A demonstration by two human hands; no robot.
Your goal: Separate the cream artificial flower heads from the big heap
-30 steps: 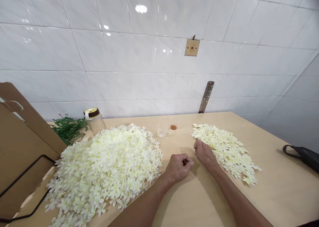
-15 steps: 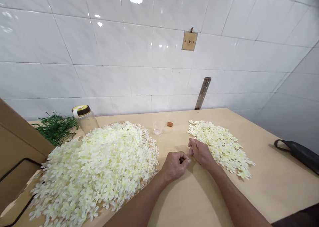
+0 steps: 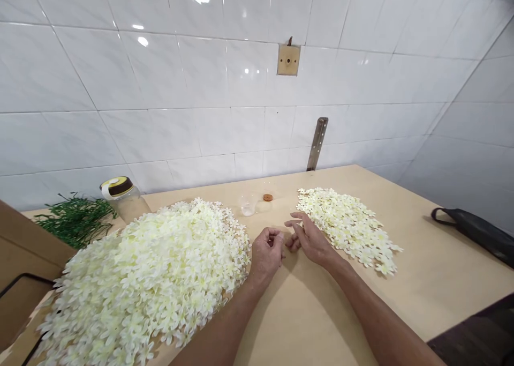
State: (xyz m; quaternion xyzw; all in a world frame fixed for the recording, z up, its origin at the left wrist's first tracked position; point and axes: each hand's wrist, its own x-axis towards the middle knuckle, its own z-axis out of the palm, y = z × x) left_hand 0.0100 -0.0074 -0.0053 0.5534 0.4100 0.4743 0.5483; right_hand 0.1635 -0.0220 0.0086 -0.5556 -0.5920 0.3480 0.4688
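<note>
A big heap of cream cloth flowers point(image 3: 148, 272) covers the left of the wooden table point(image 3: 421, 280). A smaller, flatter pile of the same flowers point(image 3: 345, 226) lies to the right. Between the two piles, my left hand point(image 3: 267, 251) is curled closed, fingers bent inward; whatever it holds is too small to name. My right hand point(image 3: 307, 237) sits just right of it, index and thumb reaching toward the left hand's fingers, its back close to the small pile's edge. The two hands almost touch.
A small clear cup point(image 3: 248, 205) and a brown disc point(image 3: 267, 197) sit near the wall. A jar with a dark lid point(image 3: 120, 194) and green plastic stems point(image 3: 74, 221) stand at the far left, by a cardboard box point(image 3: 20, 264). A black bag point(image 3: 474, 229) lies at right.
My left hand has moved up and left, closer to the big heap. My right hand has lifted its fingers off the small pile and turned toward the left hand. The camera has swung rightward.
</note>
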